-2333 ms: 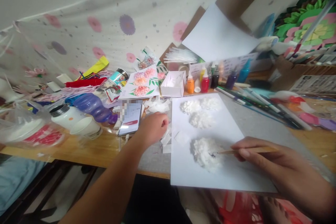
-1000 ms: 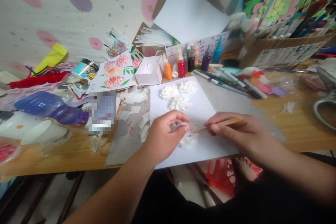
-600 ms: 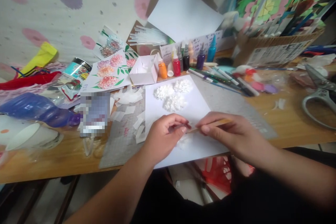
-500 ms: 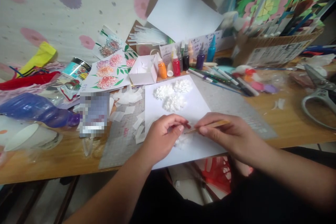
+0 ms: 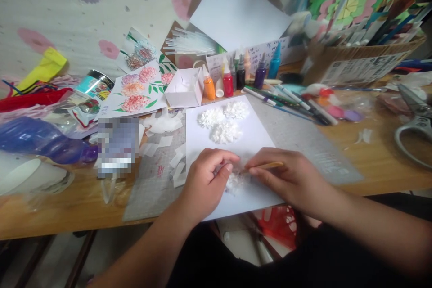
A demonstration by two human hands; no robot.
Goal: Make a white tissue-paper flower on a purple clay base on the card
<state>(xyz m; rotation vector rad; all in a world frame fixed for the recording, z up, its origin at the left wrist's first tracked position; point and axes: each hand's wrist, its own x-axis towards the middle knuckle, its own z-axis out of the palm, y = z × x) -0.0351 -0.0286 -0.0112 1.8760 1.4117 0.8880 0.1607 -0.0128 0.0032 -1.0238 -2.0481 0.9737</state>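
A slim tan wooden stick [image 5: 272, 165] is pinched in my right hand [image 5: 286, 173], its tip pointing left over the lower part of a white sheet [image 5: 199, 144]. Across from it, my left hand [image 5: 207, 180] curls with thumb and forefinger drawn near each other; whatever lies between them is too small to make out. Both hands hover around a small white ruffled paper cluster [image 5: 235, 183], partly covered by my fingers. Higher on the sheet, three fuller white paper flower clusters [image 5: 225, 131] sit close together.
Under the sheet lies a grey cutting mat [image 5: 148, 198] with white paper scraps [image 5: 164, 141]. Small paint bottles [image 5: 227, 83] stand behind. Pens [image 5: 286, 99] and scissors [image 5: 416, 130] lie to the right. A purple bottle [image 5: 43, 139] and white cup [image 5: 27, 177] are left.
My right hand has shifted slightly left and down with the wooden stick, which sits a little lower. My left fingertips have drawn back a little, so more of the small cluster shows.
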